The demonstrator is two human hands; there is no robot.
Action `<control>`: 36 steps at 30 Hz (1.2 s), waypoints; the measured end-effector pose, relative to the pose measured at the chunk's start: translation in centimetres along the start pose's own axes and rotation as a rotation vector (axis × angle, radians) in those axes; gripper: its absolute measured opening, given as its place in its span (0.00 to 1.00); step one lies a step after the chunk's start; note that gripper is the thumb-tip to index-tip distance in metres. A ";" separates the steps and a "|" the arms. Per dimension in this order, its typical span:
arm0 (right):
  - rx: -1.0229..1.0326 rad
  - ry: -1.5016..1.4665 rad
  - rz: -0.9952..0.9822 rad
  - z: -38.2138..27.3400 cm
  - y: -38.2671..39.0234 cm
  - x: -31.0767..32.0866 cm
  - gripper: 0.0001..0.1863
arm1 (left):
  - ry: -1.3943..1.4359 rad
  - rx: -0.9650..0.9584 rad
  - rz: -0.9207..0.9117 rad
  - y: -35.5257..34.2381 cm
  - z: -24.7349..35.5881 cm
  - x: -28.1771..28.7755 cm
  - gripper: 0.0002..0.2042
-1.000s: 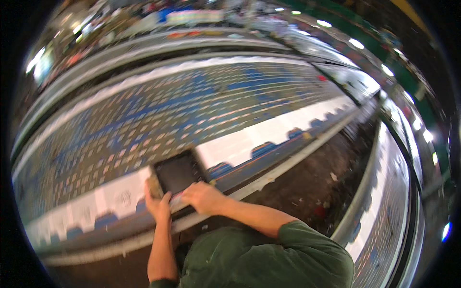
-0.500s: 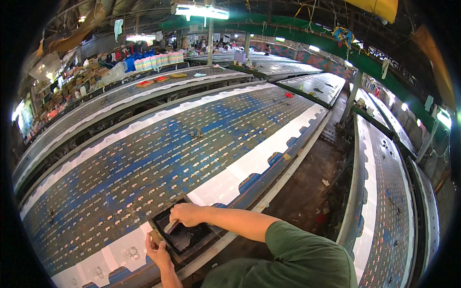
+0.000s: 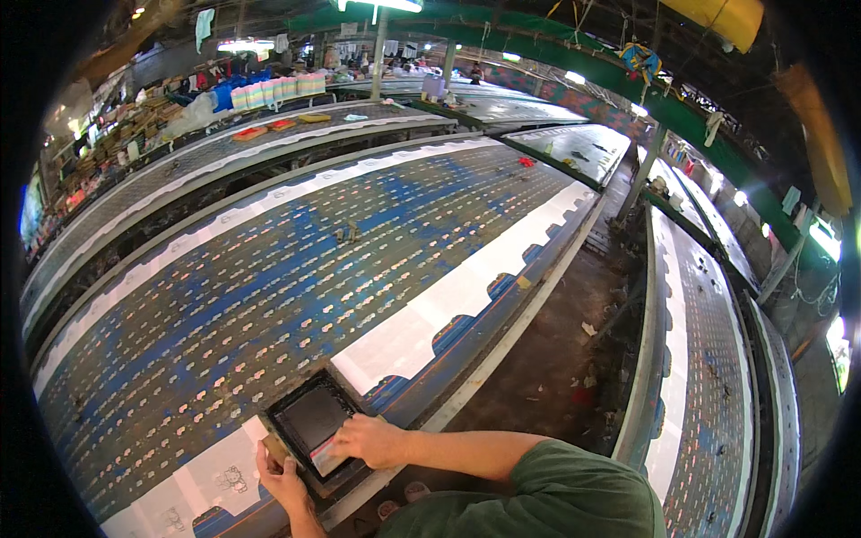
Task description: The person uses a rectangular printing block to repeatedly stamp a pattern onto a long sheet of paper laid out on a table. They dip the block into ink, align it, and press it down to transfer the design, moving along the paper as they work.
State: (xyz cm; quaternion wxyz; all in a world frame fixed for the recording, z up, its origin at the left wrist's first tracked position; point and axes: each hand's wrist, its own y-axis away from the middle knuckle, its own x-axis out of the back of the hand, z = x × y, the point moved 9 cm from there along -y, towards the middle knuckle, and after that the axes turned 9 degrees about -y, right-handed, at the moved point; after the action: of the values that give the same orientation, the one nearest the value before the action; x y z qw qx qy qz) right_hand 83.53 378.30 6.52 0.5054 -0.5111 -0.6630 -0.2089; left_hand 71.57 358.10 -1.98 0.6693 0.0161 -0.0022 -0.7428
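Note:
A dark rectangular printing screen [image 3: 309,414] lies on the near edge of the long table, over the strip of white fabric pieces. My left hand [image 3: 284,487] is closed on the left side of its frame, thumb and fingers at the rim. With my right hand [image 3: 369,441] I grip a squeegee [image 3: 328,459], its blade down inside the frame near the side closest to me. Black ink coats the mesh. Left of the screen lies a white fabric piece [image 3: 231,481] with a black cartoon outline; beyond the screen are plain white fabric pieces [image 3: 395,345].
The long table [image 3: 224,332] is covered with rows of small printed marks and blue stains. A dark aisle floor [image 3: 538,377] runs along its right side, with another long table [image 3: 708,377] beyond. Red and yellow items [image 3: 251,133] sit on the table at left. Posts [image 3: 644,170] stand between tables.
My right hand has drawn the squeegee across the screen toward me, uncovering the dark mesh behind it. The left hand still holds the frame. The whole view has shifted slightly.

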 end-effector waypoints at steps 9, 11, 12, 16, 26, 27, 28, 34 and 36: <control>0.002 -0.178 0.041 -2.1 1.9 0.9 0.23 | 0.017 -0.135 0.029 0.2 -0.1 -0.6 0.38; -0.028 -0.290 0.073 -1.7 2.3 1.7 0.21 | 0.012 -0.179 0.069 0.7 -0.4 -1.2 0.38; -0.029 -0.354 0.111 -1.3 2.8 2.3 0.21 | -0.030 -0.176 0.072 0.9 -0.6 -1.5 0.39; -0.085 -0.286 0.460 -0.4 6.1 5.5 0.18 | -0.302 -0.236 0.149 2.1 2.3 -2.2 0.45; -0.356 -0.872 0.620 8.5 14.8 6.1 0.19 | -0.537 -0.346 0.280 5.2 7.1 -7.7 0.47; -0.348 -0.899 0.643 9.7 16.1 6.4 0.19 | -0.492 -0.379 0.280 5.5 6.7 -9.6 0.48; -0.360 -0.891 0.659 11.2 17.5 7.2 0.20 | -0.538 -0.402 0.276 5.7 6.9 -12.0 0.48; -0.450 -1.024 0.622 20.3 25.9 11.9 0.20 | -0.355 -0.334 0.207 6.2 3.5 -24.8 0.48; -0.425 -1.017 0.604 22.0 27.6 13.3 0.20 | -0.344 -0.276 0.188 7.1 4.5 -27.9 0.48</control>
State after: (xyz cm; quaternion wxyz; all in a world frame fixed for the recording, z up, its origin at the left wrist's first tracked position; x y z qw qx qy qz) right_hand 98.44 412.73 2.82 0.0507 -0.8006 -0.5909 0.0852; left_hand 81.36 385.01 3.24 0.7212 -0.2024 -0.0163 -0.6623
